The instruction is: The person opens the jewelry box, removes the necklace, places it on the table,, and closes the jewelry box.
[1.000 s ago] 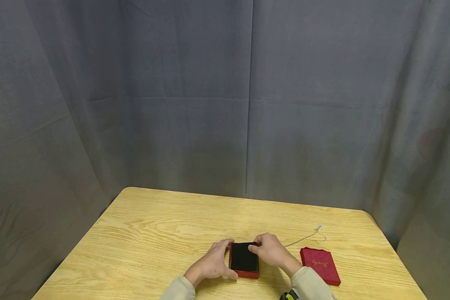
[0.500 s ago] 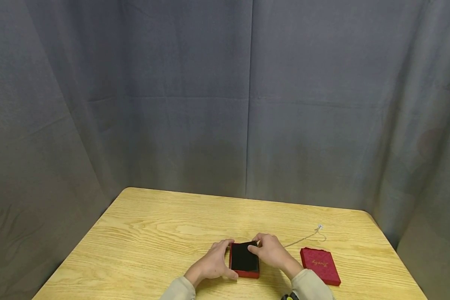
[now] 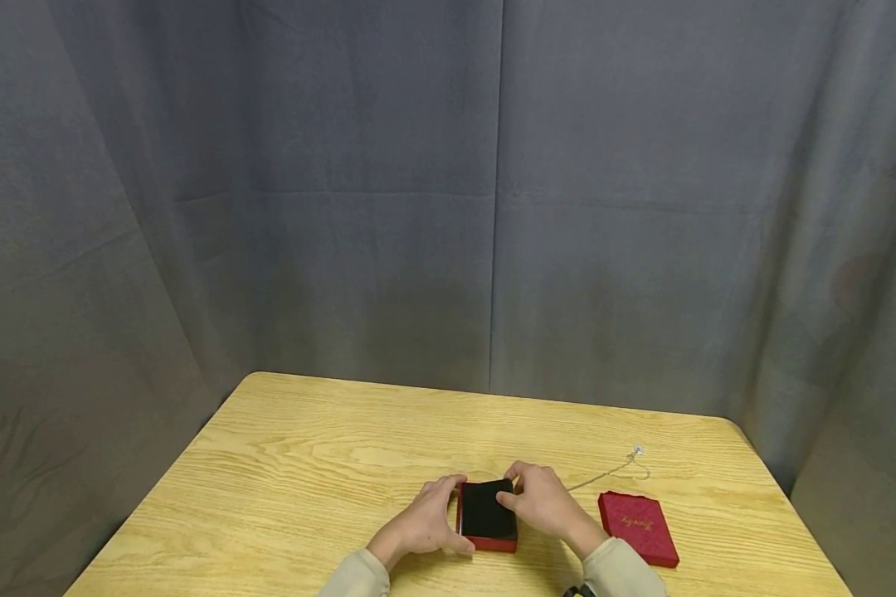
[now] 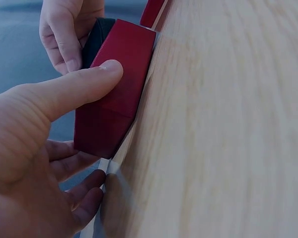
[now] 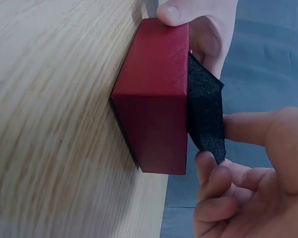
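Note:
A small red jewelry box base [image 3: 493, 545] sits on the wooden table with a black foam insert [image 3: 485, 512] at its top. My left hand [image 3: 424, 522] grips the box from the left, thumb on the near wall and fingers at the far side. From the right, my right hand [image 3: 543, 499] pinches the foam insert at its right edge. In the right wrist view, the insert [image 5: 207, 106] stands tilted partly out of the red box [image 5: 151, 64], raised on the side of my right thumb and fingers. The inside of the box is hidden.
A red box lid [image 3: 638, 528] with gold lettering lies to the right of my right hand. Behind that hand, a thin chain necklace [image 3: 599, 478] stretches across the table [image 3: 306, 448]. Grey curtains [image 3: 373, 249] hang beyond the table's edges.
The right edge of the foam insert has risen slightly with my right hand, tilting it a little more. My left hand and the box base have stayed in place.

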`<action>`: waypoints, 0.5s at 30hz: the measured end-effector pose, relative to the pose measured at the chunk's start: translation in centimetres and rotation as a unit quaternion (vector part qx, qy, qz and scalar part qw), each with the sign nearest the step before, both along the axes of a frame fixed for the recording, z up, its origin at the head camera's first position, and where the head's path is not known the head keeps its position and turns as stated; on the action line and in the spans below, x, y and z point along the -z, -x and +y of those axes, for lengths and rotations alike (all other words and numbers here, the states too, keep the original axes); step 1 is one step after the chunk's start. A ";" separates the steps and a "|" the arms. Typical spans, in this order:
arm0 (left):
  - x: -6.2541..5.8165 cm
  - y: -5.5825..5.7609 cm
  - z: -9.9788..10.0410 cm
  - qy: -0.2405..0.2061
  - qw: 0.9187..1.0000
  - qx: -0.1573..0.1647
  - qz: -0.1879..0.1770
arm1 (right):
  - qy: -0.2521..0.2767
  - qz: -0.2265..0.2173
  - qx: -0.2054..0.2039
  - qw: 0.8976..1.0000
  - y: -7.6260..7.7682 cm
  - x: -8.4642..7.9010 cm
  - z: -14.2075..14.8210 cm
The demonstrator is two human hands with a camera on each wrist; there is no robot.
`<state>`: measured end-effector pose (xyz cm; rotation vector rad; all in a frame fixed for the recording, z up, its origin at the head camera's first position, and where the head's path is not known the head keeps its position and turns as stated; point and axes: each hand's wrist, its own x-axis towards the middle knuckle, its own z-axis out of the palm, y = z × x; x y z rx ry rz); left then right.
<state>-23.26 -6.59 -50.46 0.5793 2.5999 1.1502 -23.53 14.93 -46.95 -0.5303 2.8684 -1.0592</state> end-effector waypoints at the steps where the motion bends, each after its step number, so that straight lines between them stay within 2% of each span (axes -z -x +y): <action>1: 0.0 0.0 0.0 0.000 1.000 0.001 0.001 | 0.001 0.002 -0.002 1.000 0.0 0.0 0.0; 15: 0.0 0.1 0.0 0.007 1.000 0.004 0.000 | -0.012 0.038 -0.007 0.999 -0.2 0.0 -0.6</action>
